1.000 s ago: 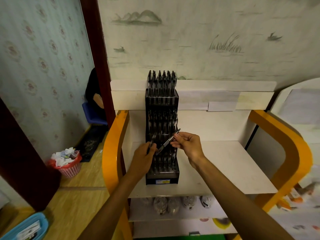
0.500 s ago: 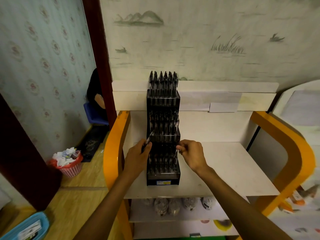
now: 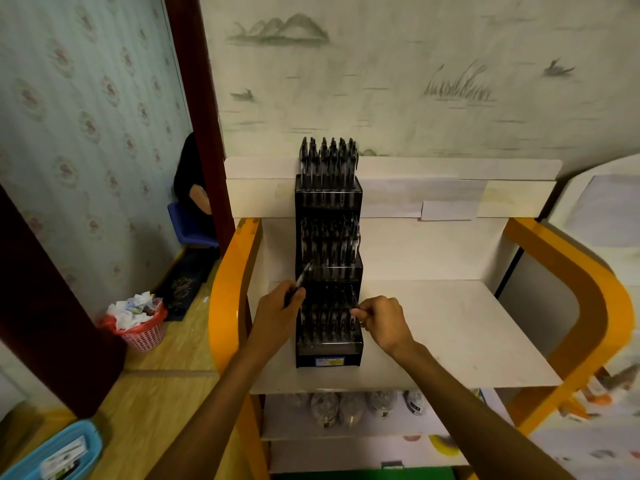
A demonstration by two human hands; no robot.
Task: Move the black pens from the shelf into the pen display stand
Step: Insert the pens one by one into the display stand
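A black three-tier pen display stand (image 3: 328, 355) stands at the left of a white shelf (image 3: 450, 334), with several black pens upright in each tier. My left hand (image 3: 277, 315) is beside the stand's left edge and grips a black pen (image 3: 302, 276) whose tip points up and to the right. My right hand (image 3: 379, 318) is at the right side of the lowest tier and pinches the top of a black pen (image 3: 353, 301) that stands upright among the others there.
Orange curved side panels (image 3: 227, 289) frame the shelf. Lower shelves hold small packets (image 3: 325, 408). On the floor to the left are a red basket of paper scraps (image 3: 138, 323), a blue tray (image 3: 52, 455) and a dark wooden door frame (image 3: 197, 116).
My right hand carried its pen from a slant in front of the stand down into the lowest tier's right side, upright. My left hand stayed by the stand with its pen.
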